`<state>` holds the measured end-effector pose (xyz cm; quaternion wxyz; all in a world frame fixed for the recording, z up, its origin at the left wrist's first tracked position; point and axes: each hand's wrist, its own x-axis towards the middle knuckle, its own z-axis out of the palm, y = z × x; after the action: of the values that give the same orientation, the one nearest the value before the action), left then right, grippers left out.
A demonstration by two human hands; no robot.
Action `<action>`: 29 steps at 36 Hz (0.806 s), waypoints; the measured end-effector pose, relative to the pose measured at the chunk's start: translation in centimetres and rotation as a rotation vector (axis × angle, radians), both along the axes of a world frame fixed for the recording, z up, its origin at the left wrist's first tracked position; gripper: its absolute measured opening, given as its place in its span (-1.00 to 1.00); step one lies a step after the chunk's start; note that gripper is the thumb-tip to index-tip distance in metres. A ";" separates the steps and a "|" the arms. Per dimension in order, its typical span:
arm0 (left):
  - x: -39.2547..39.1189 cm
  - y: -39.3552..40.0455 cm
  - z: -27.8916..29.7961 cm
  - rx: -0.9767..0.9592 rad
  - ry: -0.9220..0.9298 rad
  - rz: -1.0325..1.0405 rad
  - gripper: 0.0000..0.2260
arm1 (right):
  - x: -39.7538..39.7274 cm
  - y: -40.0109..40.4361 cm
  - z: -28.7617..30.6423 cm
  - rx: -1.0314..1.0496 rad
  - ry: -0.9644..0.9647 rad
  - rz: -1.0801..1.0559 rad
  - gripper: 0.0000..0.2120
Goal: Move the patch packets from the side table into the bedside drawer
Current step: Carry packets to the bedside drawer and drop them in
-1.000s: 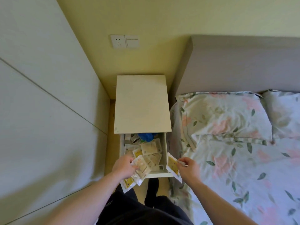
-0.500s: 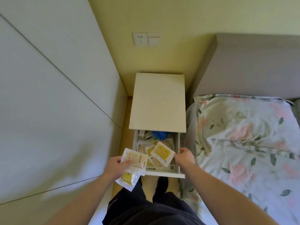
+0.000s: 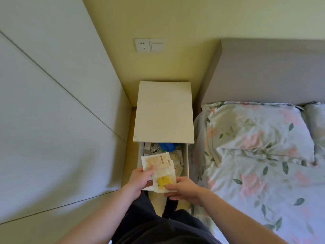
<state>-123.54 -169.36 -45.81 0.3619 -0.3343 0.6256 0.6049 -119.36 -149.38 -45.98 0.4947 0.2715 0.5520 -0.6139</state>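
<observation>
Left hand fingers pinch a fan of patch packets above the open drawer; right hand fingers clamp the yellow packet at the drawer's front. Judged step: peeling one packet off to drop it inside. Next: release over the drawer. Both forearms reach forward, below the desk.

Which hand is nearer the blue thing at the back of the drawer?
Left. The left hand holds packets that reach toward the blue thing; the right hand pinches the yellow packet at the drawer's front edge.
</observation>
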 end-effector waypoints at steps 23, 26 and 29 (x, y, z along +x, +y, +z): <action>-1.8 -0.7 -6.7 -0.354 -0.110 -0.508 -0.71 | 1.7 6.2 -4.9 0.574 -0.029 -0.052 -0.80; -1.0 -1.4 -7.0 -0.510 0.040 -0.797 -0.73 | 1.6 5.6 -5.0 0.577 -0.034 -0.037 -0.82; -0.1 -1.9 -6.9 -0.517 0.142 -0.875 -0.73 | 1.4 4.9 -5.4 0.561 -0.038 -0.025 -0.82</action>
<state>-123.60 -171.23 -52.71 0.4433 -0.0781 0.8592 0.2434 -117.94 -144.53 -51.39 0.4028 0.4162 0.6877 -0.4377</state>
